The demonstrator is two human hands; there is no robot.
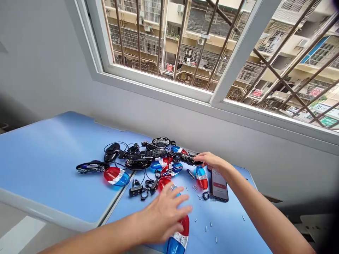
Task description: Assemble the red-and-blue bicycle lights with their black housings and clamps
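My left hand point(168, 213) is blurred, its fingers spread and holding nothing. It hovers over the near part of the table, partly hiding one red, white and blue oval light cover point(178, 241) below it and another red and blue cover point(164, 181) just beyond. My right hand point(209, 160) reaches to the back of the table, its fingers closed on the edge of a black light housing point(188, 159). Below that hand lies another blue and red light cover point(201, 177). Beside it are a small battery point(190, 174) and a black ring clamp point(206, 195).
A pile of black housings and cables point(140, 158) covers the back middle. Small black button units point(136, 191) lie nearer. At left are an open housing point(92, 167) and a cover point(116, 176). A phone point(219, 186) and loose screws point(206, 228) lie right. A barred window stands behind.
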